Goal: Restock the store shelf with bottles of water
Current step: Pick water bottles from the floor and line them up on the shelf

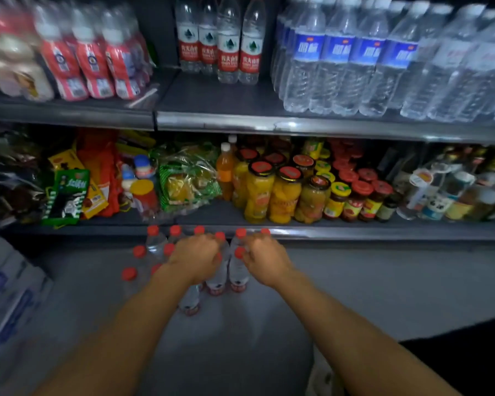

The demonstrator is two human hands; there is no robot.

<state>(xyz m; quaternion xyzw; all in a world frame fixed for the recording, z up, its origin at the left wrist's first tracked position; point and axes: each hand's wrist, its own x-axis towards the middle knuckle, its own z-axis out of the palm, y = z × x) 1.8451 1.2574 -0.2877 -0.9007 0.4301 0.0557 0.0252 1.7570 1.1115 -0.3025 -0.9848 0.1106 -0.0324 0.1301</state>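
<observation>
Bottles of water (238, 270) with red caps stand bunched on the grey floor below the shelf, both hands curled over their tops.

Left hand (196, 257) and right hand (265, 260) sit close together, fingers bent around bottle necks; whether plastic wrap binds the pack, I cannot tell. Clear, thin, ribbed plastic is slippery and flexes under a squeeze, so lifting several by the necks could let one slide free, topple its neighbours or roll away. The upper shelf (297, 125), smooth dark metal, already holds four matching red-label bottles (219, 42) beside a gap, with blue-label bottles (335, 61) further right. Glass jars (272, 192) crowd the lower shelf; a swinging bottle might knock them.
</observation>
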